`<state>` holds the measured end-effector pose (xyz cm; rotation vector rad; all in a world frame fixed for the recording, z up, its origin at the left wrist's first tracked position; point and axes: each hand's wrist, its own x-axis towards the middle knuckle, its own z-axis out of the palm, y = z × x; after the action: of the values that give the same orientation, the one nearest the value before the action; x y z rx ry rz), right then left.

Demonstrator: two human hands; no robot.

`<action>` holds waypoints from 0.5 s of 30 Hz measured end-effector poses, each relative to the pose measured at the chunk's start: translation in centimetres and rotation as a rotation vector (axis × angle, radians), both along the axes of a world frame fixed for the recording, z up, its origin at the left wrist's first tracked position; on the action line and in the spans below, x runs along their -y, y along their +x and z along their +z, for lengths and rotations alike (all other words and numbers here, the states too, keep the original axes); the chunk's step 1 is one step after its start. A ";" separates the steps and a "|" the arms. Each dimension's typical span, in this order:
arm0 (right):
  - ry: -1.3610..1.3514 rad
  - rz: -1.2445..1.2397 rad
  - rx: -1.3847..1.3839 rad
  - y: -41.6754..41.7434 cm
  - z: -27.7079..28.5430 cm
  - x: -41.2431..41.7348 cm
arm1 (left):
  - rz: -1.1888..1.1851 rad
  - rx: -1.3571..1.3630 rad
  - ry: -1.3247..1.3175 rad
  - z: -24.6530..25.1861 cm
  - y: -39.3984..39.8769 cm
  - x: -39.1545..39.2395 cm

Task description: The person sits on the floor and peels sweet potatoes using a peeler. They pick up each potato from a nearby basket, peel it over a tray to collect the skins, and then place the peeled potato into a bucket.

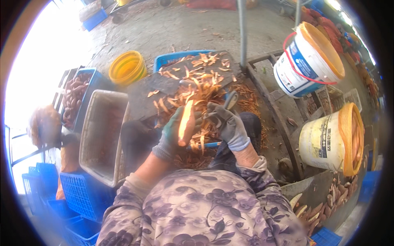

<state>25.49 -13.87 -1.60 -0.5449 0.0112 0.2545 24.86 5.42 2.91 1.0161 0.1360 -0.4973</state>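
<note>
My left hand [172,130], in a grey and green work glove, grips a long sweet potato [186,121]. A bright strip of its flesh is bare, while reddish skin shows along the right side and at the near end. Just to the right, my right hand [229,123], also gloved, is closed on a peeler [231,100] whose grey handle sticks up past the fingers. The blade end is hard to make out. Beneath and beyond both hands, orange peelings [209,87] are heaped over a dark board [147,92] and a blue basket [215,144] between my knees.
At left stand a whitish crate [89,141], a blue crate [84,107] of sweet potatoes and a yellow bucket [127,66]. On the right, two lined buckets [286,69] rest by a wooden frame [274,107]; the nearer bucket [320,141] holds sweet potatoes. A metal post [242,33] rises ahead.
</note>
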 end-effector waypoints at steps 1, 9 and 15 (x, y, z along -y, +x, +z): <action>-0.055 -0.009 -0.036 0.0 0.8 -0.3 | -0.006 0.169 0.101 -0.3 0.2 -0.3; -0.520 0.153 0.042 -2.9 4.0 -7.7 | 0.147 0.182 -0.291 -9.2 0.9 -3.2; -0.418 0.176 0.010 -0.5 4.6 -8.9 | 0.205 0.981 0.778 -5.7 0.4 -4.7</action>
<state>24.97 -4.93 2.96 -0.9652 0.0069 0.4255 25.22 10.17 -2.77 1.8780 -0.4785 0.3183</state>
